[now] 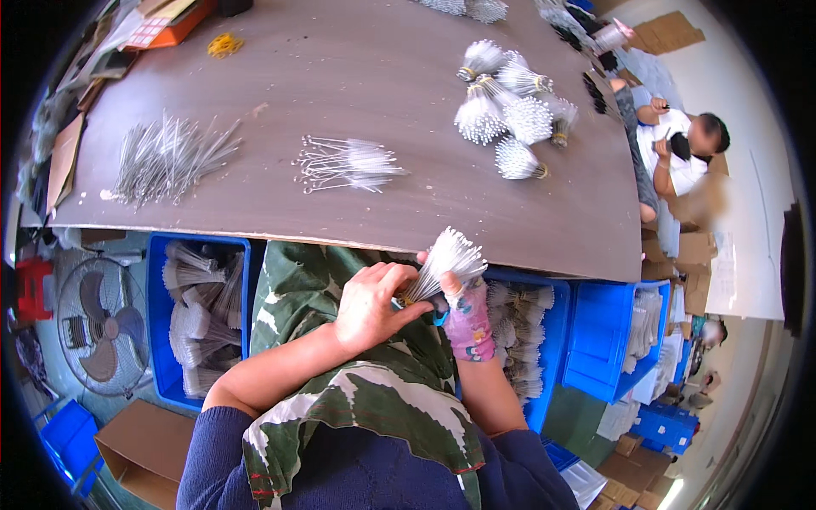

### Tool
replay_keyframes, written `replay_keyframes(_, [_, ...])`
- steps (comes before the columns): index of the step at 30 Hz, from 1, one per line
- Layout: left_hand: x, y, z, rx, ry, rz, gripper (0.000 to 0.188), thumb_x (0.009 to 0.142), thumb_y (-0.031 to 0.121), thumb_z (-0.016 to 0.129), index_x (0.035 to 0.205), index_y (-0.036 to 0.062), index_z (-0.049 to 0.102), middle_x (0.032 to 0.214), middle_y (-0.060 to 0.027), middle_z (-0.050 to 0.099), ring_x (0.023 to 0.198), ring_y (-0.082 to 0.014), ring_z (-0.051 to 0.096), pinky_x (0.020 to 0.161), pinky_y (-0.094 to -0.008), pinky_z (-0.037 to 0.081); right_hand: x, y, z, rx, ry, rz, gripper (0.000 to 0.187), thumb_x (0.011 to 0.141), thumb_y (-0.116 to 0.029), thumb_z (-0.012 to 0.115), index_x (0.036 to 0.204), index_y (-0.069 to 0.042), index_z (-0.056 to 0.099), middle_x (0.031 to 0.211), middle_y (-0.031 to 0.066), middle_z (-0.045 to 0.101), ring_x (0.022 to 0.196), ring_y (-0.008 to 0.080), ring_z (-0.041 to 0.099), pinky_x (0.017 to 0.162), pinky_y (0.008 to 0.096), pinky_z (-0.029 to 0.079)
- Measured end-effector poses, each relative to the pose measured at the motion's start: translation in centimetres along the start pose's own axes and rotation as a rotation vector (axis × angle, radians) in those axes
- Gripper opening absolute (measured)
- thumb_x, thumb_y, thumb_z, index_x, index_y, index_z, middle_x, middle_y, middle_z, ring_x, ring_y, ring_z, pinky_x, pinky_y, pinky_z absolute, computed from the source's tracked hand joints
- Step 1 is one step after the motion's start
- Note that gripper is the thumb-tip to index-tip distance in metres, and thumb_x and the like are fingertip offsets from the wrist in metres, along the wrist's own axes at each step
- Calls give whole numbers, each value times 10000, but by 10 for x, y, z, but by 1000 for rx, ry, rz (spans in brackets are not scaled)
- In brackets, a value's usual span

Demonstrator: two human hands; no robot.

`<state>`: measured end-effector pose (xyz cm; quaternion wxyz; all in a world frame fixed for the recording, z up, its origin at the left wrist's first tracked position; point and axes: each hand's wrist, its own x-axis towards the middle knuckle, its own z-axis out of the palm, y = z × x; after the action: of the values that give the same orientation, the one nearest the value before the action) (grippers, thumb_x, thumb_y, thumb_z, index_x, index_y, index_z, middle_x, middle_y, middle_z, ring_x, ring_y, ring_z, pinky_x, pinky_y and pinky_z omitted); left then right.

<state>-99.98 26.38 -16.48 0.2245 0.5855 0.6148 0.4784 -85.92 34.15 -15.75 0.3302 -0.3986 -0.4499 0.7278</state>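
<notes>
Bundle: a fan-shaped bunch of thin white-tipped rods [456,257], held over the lap just off the table's near edge, tips pointing up and away from the wearer.
Left hand [370,308]: half closed, thumb and forefinger bent in at the bundle's narrow end, where a bit of yellow band [403,301] shows; I can't tell from here whether they pinch rods or band.
Right hand [463,299]: curled shut around the bundle, thumb up its near side, a pink patterned covering [470,330] over hand and wrist.
Brown table [280,93]: a loose heap of rods [172,161] on the left, a smaller pile with looped ends [350,164] mid-table, a cluster of tied bundles [527,119] on the right, yellow bands [224,45] toward the far left.
Blue bins: one on the wearer's left [156,327], one on the right [557,357], both filled with more bundles.
Lap: a camouflage apron [374,399].
Floor, left: a standing fan [104,330] and an open carton [149,450].
Co-worker: someone in a white shirt [680,177] sits beyond the table's right edge.
</notes>
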Motion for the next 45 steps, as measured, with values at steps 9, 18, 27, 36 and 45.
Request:
replay_keyframes(9, [-16,-38,-23,-906,-403,-633,418,855,178,590,1229,59,445,1072,-65,551,988,-144,523,867,-291,418,-7,4,-43,-3,48,-219,377,728,-56,691,1078,-9,560,1028,79,604,947,181,573,863,327,443])
replay_keyframes(18, [-64,-83,-88,-1256,-279,-888,557,928,376,414,1383,106,242,1249,-83,495,1003,-197,556,794,-324,481,-27,9,-81,65,89,-101,488,666,-78,742,1107,-35,538,987,26,604,896,116,559,815,273,446])
replay_keyframes(27, [-139,-184,-129,-411,49,-1142,477,950,264,372,1380,91,261,1249,-91,467,1042,-189,510,902,-282,391,-70,28,-220,-157,538,-72,316,707,-115,733,991,-39,616,914,31,638,811,120,592,734,289,486])
replay_keyframes(36, [-122,-129,-101,-417,32,-1244,494,950,325,357,1360,53,309,1198,-107,508,1018,-187,519,913,-284,382,-143,72,-370,-262,1330,26,490,680,-195,780,1094,-42,567,922,50,627,734,125,594,644,237,473])
replay_keyframes(45, [-113,-119,-95,-449,-109,-1068,530,946,382,354,1336,23,358,1169,-111,531,1004,-187,523,922,-290,374,-87,37,-345,-1547,764,339,627,669,-284,719,1215,-172,432,1074,116,593,980,323,561,808,387,456])
